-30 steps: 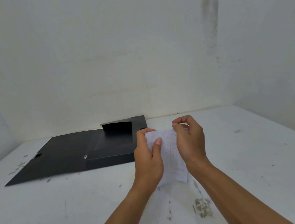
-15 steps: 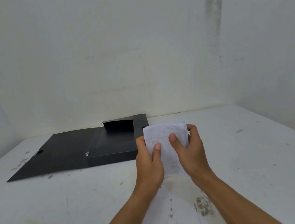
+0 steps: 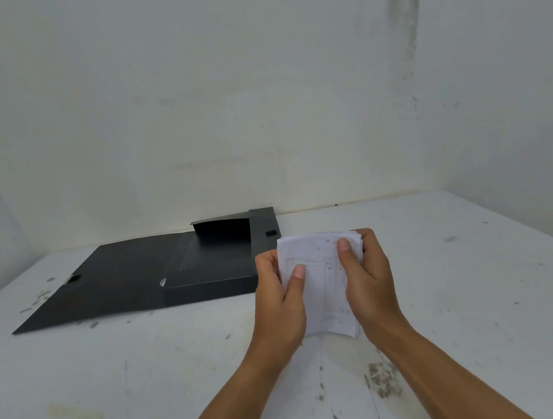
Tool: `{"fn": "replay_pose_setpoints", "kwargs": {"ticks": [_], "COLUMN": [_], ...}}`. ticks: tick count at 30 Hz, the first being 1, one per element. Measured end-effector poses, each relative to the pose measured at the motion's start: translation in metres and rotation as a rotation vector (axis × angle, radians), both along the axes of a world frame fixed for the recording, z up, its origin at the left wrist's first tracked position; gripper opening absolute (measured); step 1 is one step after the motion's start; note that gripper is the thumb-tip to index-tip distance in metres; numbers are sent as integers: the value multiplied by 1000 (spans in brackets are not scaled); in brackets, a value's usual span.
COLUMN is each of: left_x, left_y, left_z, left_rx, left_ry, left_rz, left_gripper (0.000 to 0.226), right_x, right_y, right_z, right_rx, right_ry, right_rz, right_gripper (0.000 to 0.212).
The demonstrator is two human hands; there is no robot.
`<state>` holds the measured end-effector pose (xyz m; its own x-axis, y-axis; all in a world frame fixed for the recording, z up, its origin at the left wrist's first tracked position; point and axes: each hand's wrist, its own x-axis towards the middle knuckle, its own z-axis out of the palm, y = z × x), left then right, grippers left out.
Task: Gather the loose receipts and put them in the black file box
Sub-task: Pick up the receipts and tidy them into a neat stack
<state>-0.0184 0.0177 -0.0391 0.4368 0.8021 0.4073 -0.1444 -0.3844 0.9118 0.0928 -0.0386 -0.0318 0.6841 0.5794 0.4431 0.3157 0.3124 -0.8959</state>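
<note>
A stack of white receipts point(image 3: 321, 283) stands upright above the table, held from both sides. My left hand point(image 3: 279, 309) grips its left edge with the thumb on the front sheet. My right hand point(image 3: 370, 284) grips the right edge, thumb pressed near the top. The black file box point(image 3: 214, 278) lies open on the table just left of my hands, its lid point(image 3: 104, 280) spread flat to the left and a flap raised at its far wall. The box's inside looks bare.
The white table point(image 3: 484, 289) is scuffed and stained, with dark marks near my right forearm. A pale wall rises close behind the box and along the right side.
The stack has been squared up and raised slightly. My right hand slid from the top edge down to the right side, thumb now on the front sheet.
</note>
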Motion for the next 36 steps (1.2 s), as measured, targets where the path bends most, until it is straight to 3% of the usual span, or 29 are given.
{"fn": "replay_pose_setpoints", "kwargs": {"ticks": [4,9,15,20,30,36], "left_x": [3,3,1,-1,-6,-7], "left_y": [-5,-4,-4,-1,-2,-7], "left_z": [-5,-6,-14,-13,-13,-25], "left_rx": [-46,-30,-25,-6,-25,-21], "left_ry": [-21,-5,60,26,146,281], "left_rz": [-34,79,50,132,85,93], "left_gripper": [27,18,19,21,21,30], "right_x": [-9,-7,-10,-6,-8,-5], "right_y": [2,2,0,-4,-3,-4], "right_z": [-11,-7,-21,-19,-16,-31], "right_rx": [-55,-50,-146,-173,-182,-388], "right_ry": [36,14,9,-31,-48,-129], "right_rz": [51,1,39,92,104,114], "right_gripper": [16,20,22,14,16,23]}}
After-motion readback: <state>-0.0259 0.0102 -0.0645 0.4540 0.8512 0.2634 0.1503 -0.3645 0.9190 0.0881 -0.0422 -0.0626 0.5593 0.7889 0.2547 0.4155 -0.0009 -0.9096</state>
